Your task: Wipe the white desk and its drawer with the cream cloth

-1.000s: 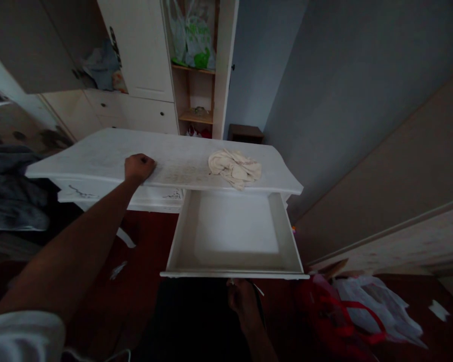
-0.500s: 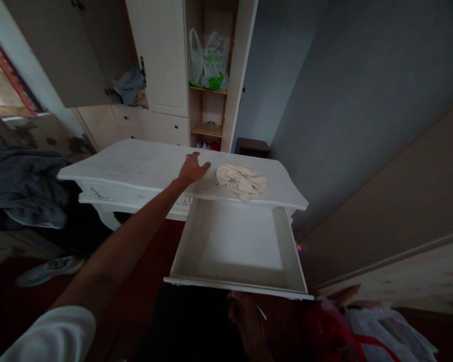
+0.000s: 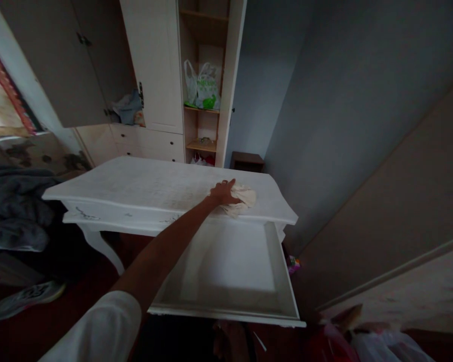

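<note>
My left hand [image 3: 224, 193] is on a crumpled cream cloth [image 3: 246, 196] on top of the white desk [image 3: 147, 181]. Its fingers and thumb grip the left side of the cloth and hide part of it. Below the desktop, the right-hand drawer [image 3: 234, 266] is pulled out, its inside bare. My right hand [image 3: 230, 342] is low at the bottom edge, in shadow under the drawer front, with fingers curled. A thin white stick-like thing [image 3: 259, 341] shows beside it; whether the hand holds it is unclear.
An open wardrobe [image 3: 207, 128] with plastic bags [image 3: 204, 88] stands behind the desk. Grey fabric [image 3: 17, 206] is heaped at the left, above a shoe [image 3: 26, 300]. A slanting panel [image 3: 381, 201] bounds the right side. Red and white bags [image 3: 381, 344] lie at bottom right.
My left hand has moved right across the desktop from beside the cloth onto it, and the cloth looks more bunched. The view has shifted, and my right hand sits lower in it.
</note>
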The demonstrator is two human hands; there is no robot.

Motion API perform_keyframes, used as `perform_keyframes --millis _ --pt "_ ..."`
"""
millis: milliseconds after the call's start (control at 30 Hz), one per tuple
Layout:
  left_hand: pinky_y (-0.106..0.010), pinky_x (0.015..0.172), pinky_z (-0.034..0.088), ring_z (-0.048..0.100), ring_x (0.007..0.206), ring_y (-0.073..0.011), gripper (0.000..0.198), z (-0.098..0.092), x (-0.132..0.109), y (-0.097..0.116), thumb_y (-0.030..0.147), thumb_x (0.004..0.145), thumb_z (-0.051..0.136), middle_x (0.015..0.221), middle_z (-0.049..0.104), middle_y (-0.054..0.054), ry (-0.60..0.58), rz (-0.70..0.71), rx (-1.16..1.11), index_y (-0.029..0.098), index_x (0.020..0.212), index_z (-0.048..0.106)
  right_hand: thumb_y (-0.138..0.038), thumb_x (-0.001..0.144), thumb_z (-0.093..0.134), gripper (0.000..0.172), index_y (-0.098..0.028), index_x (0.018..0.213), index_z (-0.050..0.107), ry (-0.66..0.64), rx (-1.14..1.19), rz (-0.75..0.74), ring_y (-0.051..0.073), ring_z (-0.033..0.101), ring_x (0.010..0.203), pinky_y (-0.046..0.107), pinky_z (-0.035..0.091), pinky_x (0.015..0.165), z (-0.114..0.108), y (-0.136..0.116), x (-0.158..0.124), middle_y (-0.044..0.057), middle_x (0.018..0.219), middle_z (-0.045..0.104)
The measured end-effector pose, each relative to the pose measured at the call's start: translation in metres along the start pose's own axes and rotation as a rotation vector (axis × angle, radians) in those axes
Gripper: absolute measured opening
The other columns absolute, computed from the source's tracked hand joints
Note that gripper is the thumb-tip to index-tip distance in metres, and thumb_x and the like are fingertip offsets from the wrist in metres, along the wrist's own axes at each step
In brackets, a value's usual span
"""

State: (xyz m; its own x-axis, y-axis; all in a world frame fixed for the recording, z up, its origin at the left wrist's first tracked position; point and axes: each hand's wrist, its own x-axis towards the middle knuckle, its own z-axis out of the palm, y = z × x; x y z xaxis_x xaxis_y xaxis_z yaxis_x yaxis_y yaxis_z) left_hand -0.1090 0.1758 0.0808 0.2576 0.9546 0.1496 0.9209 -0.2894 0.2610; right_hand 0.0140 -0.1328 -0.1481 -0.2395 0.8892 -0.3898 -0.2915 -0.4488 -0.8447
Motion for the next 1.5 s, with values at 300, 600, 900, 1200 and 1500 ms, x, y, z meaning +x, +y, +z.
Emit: perform_keyframes --millis 300,600,900,1200,1500 --pt "-0.042 0.097 0.048 0.056 0.116 -0.0297 0.054 0.008 -0.068 0.006 0.037 0.08 0.06 0.125 0.061 -0.01 0.209 -0.015 0.032 0.025 0.132 0.054 -0.085 0.041 0.071 0.068 -0.019 0.06 0.066 0.121 0.019 -0.057 0.013 0.046 0.033 0.025 0.03 0.035 0.016 0.02 0.001 0.002 0.047 0.058" --pt "-0.046 0.109 0.037 0.048 0.127 -0.0311 0.056 0.027 -0.162 -0.002 0.032 0.074 0.063 0.127 0.062 -0.012 0.185 0.166 0.032 0.025 0.129 0.057 -0.071 0.063 0.074 0.053 -0.019 0.072 0.07 0.185 0.071 -0.181 0.011 0.052 0.047 0.026 0.036 0.045 0.023 0.001 -0.025 0.004 0.073 0.069" --pt "-0.054 0.121 0.009 0.017 0.15 -0.0363 0.059 0.046 -0.196 -0.025 0.031 0.077 0.059 0.151 0.044 -0.022 0.008 -0.124 0.278 0.014 0.134 0.057 -0.069 0.065 0.074 0.05 -0.02 0.074 0.07 0.207 0.033 -0.199 0.012 0.05 0.05 0.028 0.038 0.049 0.024 0.001 -0.026 0.004 0.072 0.067" --pt "-0.077 0.104 0.02 0.004 0.148 -0.0503 0.105 0.045 -0.209 0.0 0.081 0.072 0.043 0.163 0.02 -0.018 -0.436 -0.134 -0.037 0.024 0.158 0.02 -0.064 0.061 0.08 0.049 -0.018 0.075 0.071 0.21 0.111 -0.143 0.011 0.053 0.051 0.026 0.039 0.047 0.023 0.0 -0.026 0.004 0.075 0.07" --pt "-0.063 0.108 0.028 0.025 0.143 -0.0468 0.081 0.086 -0.17 -0.024 0.055 0.082 0.057 0.153 0.036 -0.027 -0.143 -0.229 0.141 0.01 0.146 0.038 -0.063 0.066 0.078 0.047 -0.018 0.078 0.072 0.154 0.069 -0.166 0.011 0.054 0.05 0.025 0.04 0.047 0.019 -0.002 -0.027 0.005 0.076 0.071"
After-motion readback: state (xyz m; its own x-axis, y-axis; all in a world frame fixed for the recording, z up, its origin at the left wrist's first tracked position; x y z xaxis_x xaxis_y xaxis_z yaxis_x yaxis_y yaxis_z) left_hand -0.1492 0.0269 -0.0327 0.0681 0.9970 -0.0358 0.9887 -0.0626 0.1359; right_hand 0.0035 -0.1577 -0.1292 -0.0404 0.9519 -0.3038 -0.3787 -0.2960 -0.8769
